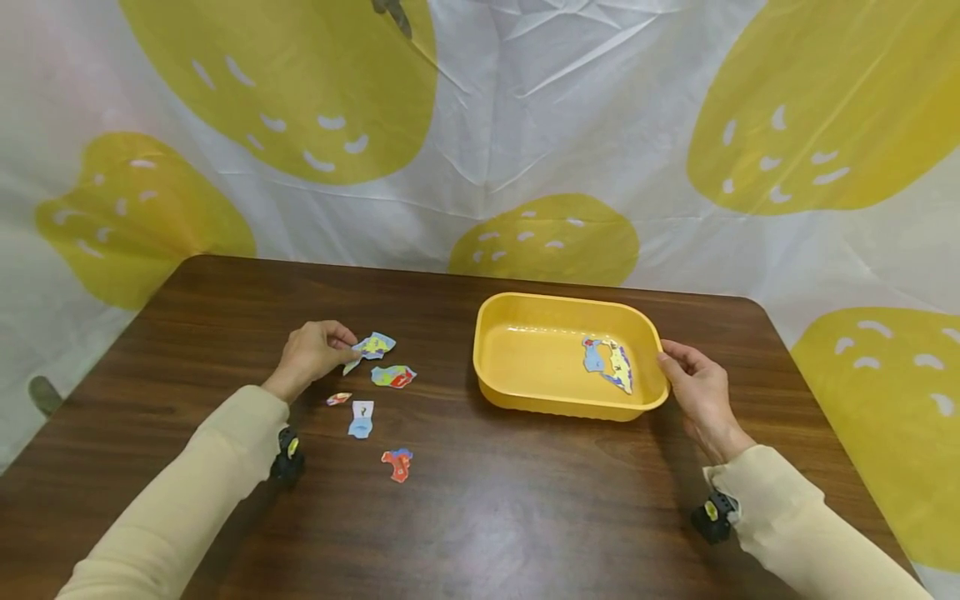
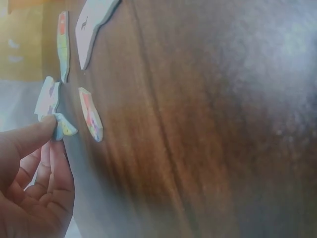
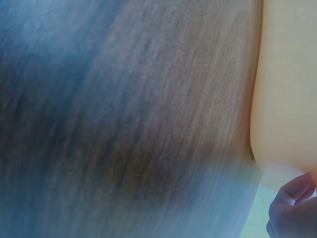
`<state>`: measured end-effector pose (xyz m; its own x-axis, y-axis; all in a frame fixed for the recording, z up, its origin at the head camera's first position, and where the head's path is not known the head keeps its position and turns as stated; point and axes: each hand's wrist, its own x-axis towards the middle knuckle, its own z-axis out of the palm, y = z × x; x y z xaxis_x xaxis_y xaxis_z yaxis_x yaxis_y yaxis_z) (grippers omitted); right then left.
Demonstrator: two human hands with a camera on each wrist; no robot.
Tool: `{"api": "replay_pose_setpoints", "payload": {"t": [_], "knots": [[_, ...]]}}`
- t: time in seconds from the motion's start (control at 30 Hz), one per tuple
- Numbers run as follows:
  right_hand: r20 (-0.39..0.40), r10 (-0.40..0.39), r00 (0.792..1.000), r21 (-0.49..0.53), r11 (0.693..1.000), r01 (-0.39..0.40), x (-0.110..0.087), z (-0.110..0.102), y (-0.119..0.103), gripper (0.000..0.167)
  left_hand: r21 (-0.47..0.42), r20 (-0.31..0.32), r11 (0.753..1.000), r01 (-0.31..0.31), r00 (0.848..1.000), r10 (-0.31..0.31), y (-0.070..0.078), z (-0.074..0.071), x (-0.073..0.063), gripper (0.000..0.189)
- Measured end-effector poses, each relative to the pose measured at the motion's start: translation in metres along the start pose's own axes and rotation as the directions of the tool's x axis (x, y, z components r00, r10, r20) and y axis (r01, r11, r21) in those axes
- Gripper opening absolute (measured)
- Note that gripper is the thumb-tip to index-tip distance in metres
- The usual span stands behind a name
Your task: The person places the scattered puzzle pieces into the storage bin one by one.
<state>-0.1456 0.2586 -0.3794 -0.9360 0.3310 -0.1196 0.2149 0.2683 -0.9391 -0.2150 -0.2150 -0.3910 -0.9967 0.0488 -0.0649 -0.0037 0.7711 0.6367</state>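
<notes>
Pinching a pale blue and yellow puzzle piece (image 1: 376,345) with the left hand (image 1: 315,354), left of centre in the head view! Poking out to the right of the fingertips, nipped between thumb and fingers. Showing up again at the left edge of the left wrist view, right at the thumb tip, with a small blue and yellow part angled off beside it. Can't tell whether one piece or two.

Over to the right of the frame, gripping the right end of a yellow tray (image 1: 555,406) with the right hand (image 1: 697,392), thumb and fingers on the rim. Peeking in only partly at the lower right corner of the right wrist view. Carrying blue and cream puzzle shapes (image 1: 621,368) on the tray floor, toward the right end, well apart from the left hand.

Back to the left side, lying just below the held piece: a green and red piece (image 1: 393,377). Scattered lower down: a small red sliver (image 1: 340,399), a white and light blue piece (image 1: 362,420), then, lowest, a red and blue piece (image 1: 398,465). Resting on a dark brown table (image 1: 525,500), backed across the top by a white cloth (image 1: 562,117) with big yellow fruit shapes.
</notes>
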Motion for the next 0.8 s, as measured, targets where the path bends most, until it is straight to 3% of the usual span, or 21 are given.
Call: {"api": "replay_pose_setpoints", "payload": {"t": [0.17,0.27,0.4,0.47,0.67,0.8], "knots": [[0.013,0.005,1.0,-0.018,1.0,-0.005,0.0,0.0,0.0,0.046,-0.068,0.016,0.998,0.011,1.0,-0.01,0.001,-0.001,0.0,0.022],[0.018,0.01,1.0,-0.028,1.0,-0.009,0.0,0.0,0.0,0.047,-0.207,0.033,0.977,0.05,0.998,-0.044,0.004,0.001,0.0,0.026],[0.016,0.01,1.0,-0.035,0.999,-0.01,0.0,0.0,0.0,0.047,-0.437,0.09,0.89,0.126,0.991,-0.096,0.012,0.004,0.002,0.034],[0.016,0.006,1.0,-0.037,0.999,-0.005,0.0,0.0,0.0,0.047,-0.508,0.118,0.848,0.154,0.987,-0.108,0.018,0.006,0.002,0.036],[0.01,-0.01,1.0,-0.034,0.999,0.01,0.0,0.0,0.0,0.045,-0.625,0.144,0.761,0.173,0.984,-0.105,0.04,0.012,0.002,0.038],[0.002,-0.016,1.0,-0.029,0.999,0.016,0.0,0.0,0.0,0.045,-0.688,0.15,0.706,0.164,0.985,-0.084,0.064,0.018,0.0,0.035]]}}
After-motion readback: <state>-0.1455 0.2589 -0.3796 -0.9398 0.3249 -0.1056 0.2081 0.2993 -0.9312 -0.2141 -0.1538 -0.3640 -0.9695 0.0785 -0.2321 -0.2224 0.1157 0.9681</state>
